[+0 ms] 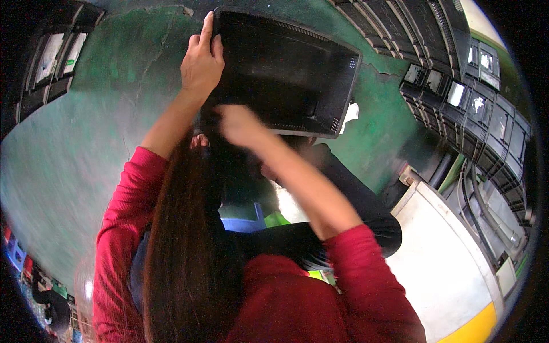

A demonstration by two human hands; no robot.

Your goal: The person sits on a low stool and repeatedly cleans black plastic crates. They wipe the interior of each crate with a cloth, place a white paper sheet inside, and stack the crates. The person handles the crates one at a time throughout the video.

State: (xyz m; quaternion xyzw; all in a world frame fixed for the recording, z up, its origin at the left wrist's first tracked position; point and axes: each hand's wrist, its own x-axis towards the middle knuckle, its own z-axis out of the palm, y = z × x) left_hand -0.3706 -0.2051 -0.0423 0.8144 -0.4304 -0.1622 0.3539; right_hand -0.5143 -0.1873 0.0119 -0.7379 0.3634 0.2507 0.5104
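A black plastic crate with an open top and slotted rims is tilted in front of me over the floor. My left hand holds its left rim, the index finger stretched along the edge and the other fingers bent over it. Close to the crate's near left corner is my right hand, smeared by motion, its fingers curled. Something dark shows at those fingers, but its kind is lost against the black crate.
Stacked black crates stand at the right, with more crates at the far left. A white panel with a yellow corner lies to my right. Below my legs a blue plastic piece shows. Green floor spreads around.
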